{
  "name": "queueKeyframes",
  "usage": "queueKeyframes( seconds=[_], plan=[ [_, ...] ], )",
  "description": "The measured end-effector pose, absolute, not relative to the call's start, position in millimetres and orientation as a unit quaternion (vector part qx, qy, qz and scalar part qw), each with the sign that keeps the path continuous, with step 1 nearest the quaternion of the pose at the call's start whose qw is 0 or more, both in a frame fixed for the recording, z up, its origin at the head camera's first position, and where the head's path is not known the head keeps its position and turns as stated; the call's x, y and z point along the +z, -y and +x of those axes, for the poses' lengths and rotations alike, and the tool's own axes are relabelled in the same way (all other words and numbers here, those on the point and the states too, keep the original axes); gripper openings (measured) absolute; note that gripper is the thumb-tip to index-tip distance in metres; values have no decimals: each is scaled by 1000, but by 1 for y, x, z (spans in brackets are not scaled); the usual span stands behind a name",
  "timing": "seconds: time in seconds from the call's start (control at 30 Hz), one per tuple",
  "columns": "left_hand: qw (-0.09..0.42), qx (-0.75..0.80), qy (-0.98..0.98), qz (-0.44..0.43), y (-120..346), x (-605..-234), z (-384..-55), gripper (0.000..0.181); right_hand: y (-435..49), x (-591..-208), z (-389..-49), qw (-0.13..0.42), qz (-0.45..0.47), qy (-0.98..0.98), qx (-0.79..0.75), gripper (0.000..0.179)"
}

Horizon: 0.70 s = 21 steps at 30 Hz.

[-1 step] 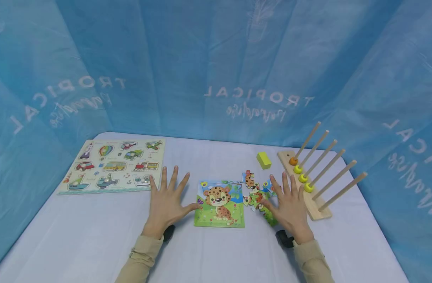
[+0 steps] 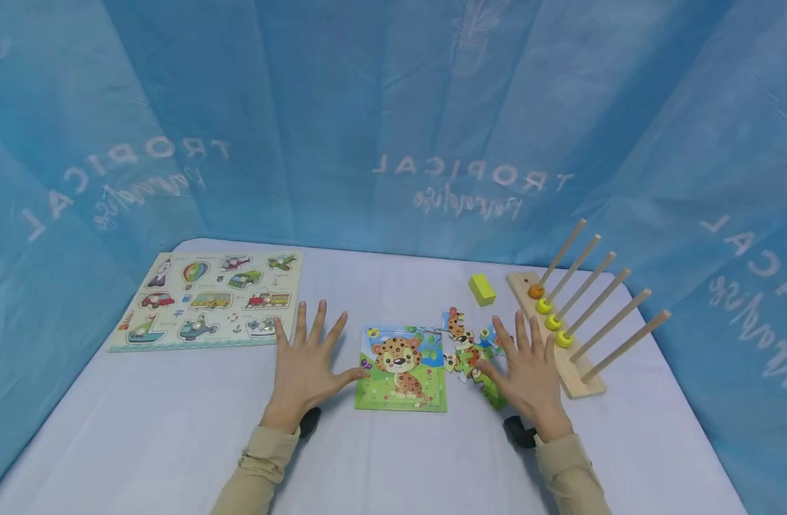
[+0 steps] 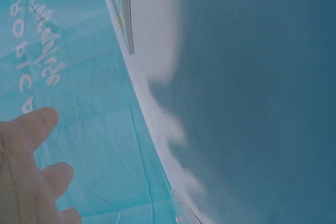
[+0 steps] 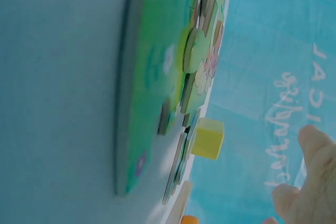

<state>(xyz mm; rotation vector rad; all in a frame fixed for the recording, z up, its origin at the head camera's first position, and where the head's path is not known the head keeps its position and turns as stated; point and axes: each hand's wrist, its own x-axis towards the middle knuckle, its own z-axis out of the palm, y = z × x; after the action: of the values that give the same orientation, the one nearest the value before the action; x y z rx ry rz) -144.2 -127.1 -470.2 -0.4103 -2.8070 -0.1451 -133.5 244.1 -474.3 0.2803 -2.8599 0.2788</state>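
My left hand point(image 2: 306, 368) is held out flat with its fingers spread, its thumb reaching the left edge of a square leopard puzzle board point(image 2: 400, 404). Nothing is in its grasp. On the other side, my right hand point(image 2: 529, 375) is spread in the same way, overlapping several loose jigsaw pieces point(image 2: 464, 343) in the head view and hiding part of them. Close up in the right wrist view, a green jigsaw piece point(image 4: 155, 72) lies on the table, and fingers point(image 4: 315, 150) of that hand show at the right edge, holding nothing.
A wooden peg board with vehicle pictures point(image 2: 222, 300) lies at the back left. Behind the loose pieces stands a yellow block point(image 2: 481, 290). At the right, a wooden rack point(image 2: 583, 379) carries upright rods, with yellow beads point(image 2: 554, 322) and an orange bead point(image 2: 536, 291). Blue curtains point(image 2: 393, 107) enclose the table.
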Motion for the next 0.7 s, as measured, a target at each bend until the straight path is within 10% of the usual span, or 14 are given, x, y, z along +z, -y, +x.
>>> queueKeyframes(
  seconds=[0.5,0.7],
  plan=[
    [120,-59,978,-161,122,-464,-142,98,-234,-475,-142,106,89,983,122,82],
    [13,-151,970,-192,114,-466,-139,100,-224,-469,-154,77,82,985,131,82]
  ],
)
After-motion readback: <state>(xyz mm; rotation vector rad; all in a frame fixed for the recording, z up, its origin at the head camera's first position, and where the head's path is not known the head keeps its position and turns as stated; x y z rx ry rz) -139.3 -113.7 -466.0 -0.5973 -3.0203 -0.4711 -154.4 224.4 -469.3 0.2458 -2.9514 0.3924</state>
